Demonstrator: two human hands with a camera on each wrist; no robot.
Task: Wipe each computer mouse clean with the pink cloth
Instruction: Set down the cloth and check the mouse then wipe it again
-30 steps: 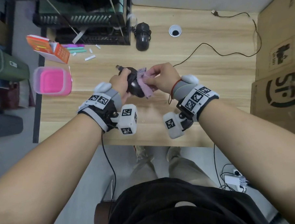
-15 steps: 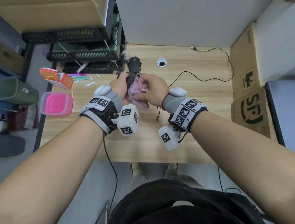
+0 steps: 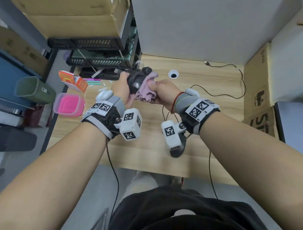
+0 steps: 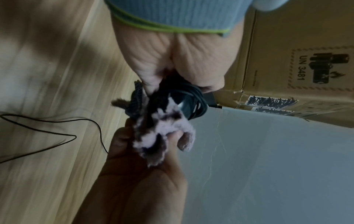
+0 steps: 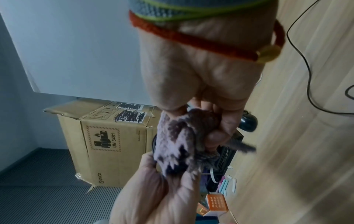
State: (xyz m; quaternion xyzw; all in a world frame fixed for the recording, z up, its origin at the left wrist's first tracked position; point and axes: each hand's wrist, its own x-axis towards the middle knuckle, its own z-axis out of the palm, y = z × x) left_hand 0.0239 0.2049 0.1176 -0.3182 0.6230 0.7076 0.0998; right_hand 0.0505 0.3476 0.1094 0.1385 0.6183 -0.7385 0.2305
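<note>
Pink terry, bunched into a wad, is the pink cloth (image 3: 146,90) that the right hand (image 3: 161,92) clenches with curled fingers (image 5: 216,137) and presses against the right side of the black mouse (image 3: 136,81). The left hand (image 3: 121,88) wraps its fingers round the mouse from the left and holds it up above the far middle of the wooden worktop (image 3: 198,88); the mouse's own cable (image 4: 199,100) is coiled around its body. A second dark mouse (image 3: 146,69) sits on the worktop just beyond the held one, near the black rack (image 3: 99,62).

To wipe well, I judge the left hand should turn the mouse a little between strokes so fresh surface meets the cloth, since the coils hide part of the shell. Shifting the cable loops aside, or rubbing along them, would reach the plastic beneath. A firm left grip matters, because a hard push from the right could twist the mouse loose. Refolding the wad would offer a cleaner face for the buttons and underside.
</note>
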